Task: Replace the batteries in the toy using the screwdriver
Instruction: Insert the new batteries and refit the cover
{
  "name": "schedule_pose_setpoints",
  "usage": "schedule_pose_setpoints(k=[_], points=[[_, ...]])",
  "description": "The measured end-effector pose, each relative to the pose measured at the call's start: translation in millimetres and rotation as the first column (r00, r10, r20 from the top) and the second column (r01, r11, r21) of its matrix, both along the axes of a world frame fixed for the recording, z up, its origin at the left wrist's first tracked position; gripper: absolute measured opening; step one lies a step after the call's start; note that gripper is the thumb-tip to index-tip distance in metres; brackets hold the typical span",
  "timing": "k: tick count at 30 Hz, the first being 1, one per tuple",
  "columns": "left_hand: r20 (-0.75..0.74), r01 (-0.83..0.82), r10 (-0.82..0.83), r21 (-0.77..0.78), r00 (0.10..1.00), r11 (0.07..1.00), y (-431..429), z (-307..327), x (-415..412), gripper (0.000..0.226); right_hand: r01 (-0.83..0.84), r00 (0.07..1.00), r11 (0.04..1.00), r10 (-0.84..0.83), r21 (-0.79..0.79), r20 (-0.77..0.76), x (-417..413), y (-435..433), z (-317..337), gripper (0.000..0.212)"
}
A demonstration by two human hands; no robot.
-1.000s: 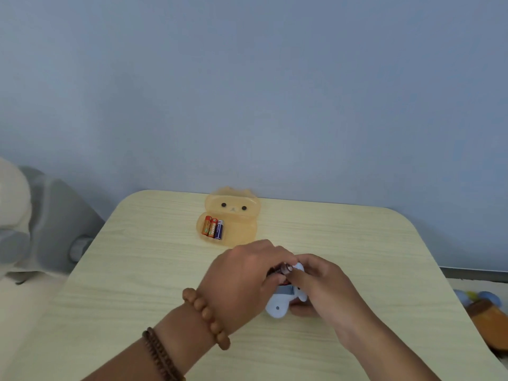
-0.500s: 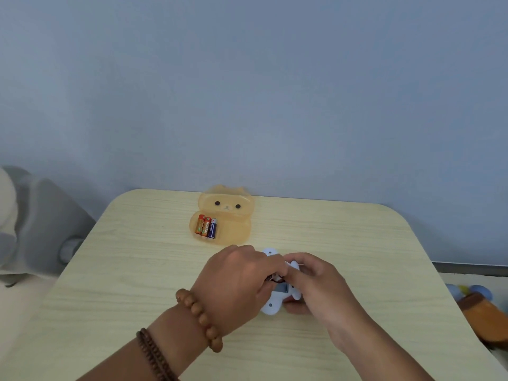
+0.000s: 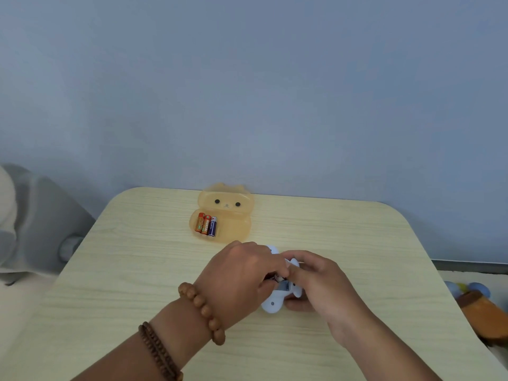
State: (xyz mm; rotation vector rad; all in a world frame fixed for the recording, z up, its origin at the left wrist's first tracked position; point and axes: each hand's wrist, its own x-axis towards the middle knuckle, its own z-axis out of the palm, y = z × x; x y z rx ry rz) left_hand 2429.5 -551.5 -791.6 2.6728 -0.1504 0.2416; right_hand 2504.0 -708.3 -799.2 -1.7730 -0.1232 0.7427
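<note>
A person's left hand (image 3: pixel 242 276) and right hand (image 3: pixel 321 283) meet over a pale blue toy (image 3: pixel 271 307) lying at the middle of a light wooden table (image 3: pixel 123 270). The left hand's fingers are curled tight and pinch a small dark cylinder (image 3: pixel 275 278) (too hidden to say for sure that it is a battery) at the toy's open compartment. The right hand's fingers wrap over the toy, with the thumb tucked against its near side, holding it to the tabletop. Bare wood lies wide to either side of the hands and toward the rounded far corners. One orange bear-faced case (image 3: pixel 233 228) lies open near the far edge, close to the wall and apart from the hands. Three batteries (image 3: pixel 206 224) lie side by side in its left end. Two beaded bracelets (image 3: pixel 202 312) circle the left wrist.
</note>
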Motion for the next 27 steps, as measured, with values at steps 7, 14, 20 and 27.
schedule_pose_setpoints(k=[7, 14, 20, 27], points=[[-0.023, 0.025, -0.025, -0.003, 0.999, 1.000, 0, 3, 3, 0.023, 0.007, 0.991, 1.000, -0.008, -0.011, -0.135, 6, -1, 3, 0.015], [0.033, 0.071, -0.074, 0.085, 0.997, 0.994, -3, -3, 6, 0.017, 0.036, 0.981, 0.999, -0.042, -0.036, -0.192, 13, 1, 7, 0.019], [0.081, 0.074, -0.083, 0.103, 0.993, 0.992, -2, -6, 4, 0.019, 0.035, 0.981, 0.999, -0.040, -0.031, -0.190, 12, 0, 6, 0.016], [0.000, -0.042, 0.042, 0.063, 0.999, 0.997, -5, -1, 2, 0.018, -0.008, 0.985, 0.999, 0.002, -0.033, -0.174, 10, 1, 11, 0.010]])
